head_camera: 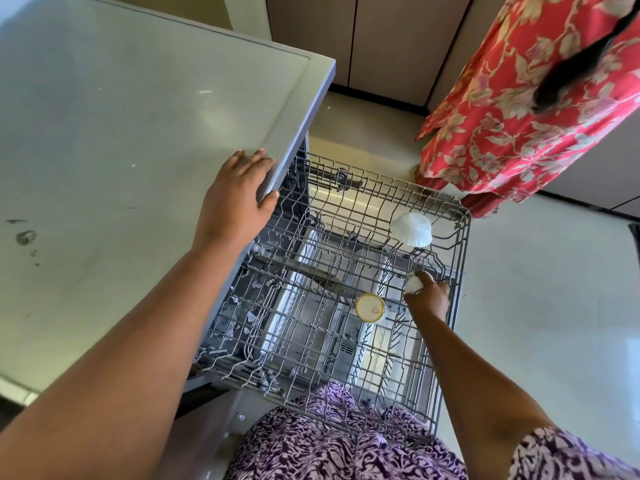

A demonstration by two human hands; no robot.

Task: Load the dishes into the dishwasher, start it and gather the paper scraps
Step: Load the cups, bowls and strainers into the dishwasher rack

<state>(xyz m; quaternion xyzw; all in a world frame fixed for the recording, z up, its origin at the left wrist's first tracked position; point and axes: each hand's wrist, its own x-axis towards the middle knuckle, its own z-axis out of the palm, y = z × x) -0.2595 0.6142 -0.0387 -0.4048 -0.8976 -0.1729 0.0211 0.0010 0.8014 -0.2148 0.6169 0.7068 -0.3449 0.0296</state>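
Note:
The dishwasher's grey wire rack (346, 216) is pulled out in front of me. A white scalloped bowl (412, 228) lies upside down at its far right corner. A small cup with a yellow base (370, 307) stands upside down near the rack's middle. My right hand (427, 292) reaches down into the rack's right side, its fingers closed on a small white dish (413, 285). My left hand (235, 195) rests flat on the countertop (121, 150), fingers curled over its right edge above the dishwasher. Small pale scraps (251, 315) lie in the rack's left part.
Another person in a red floral garment (519, 109) stands at the far right, close to the rack's back corner. Pale floor (536, 306) lies to the right of the rack. Beige cabinet fronts (381, 39) run along the back. My purple patterned clothing (329, 441) touches the rack's near end.

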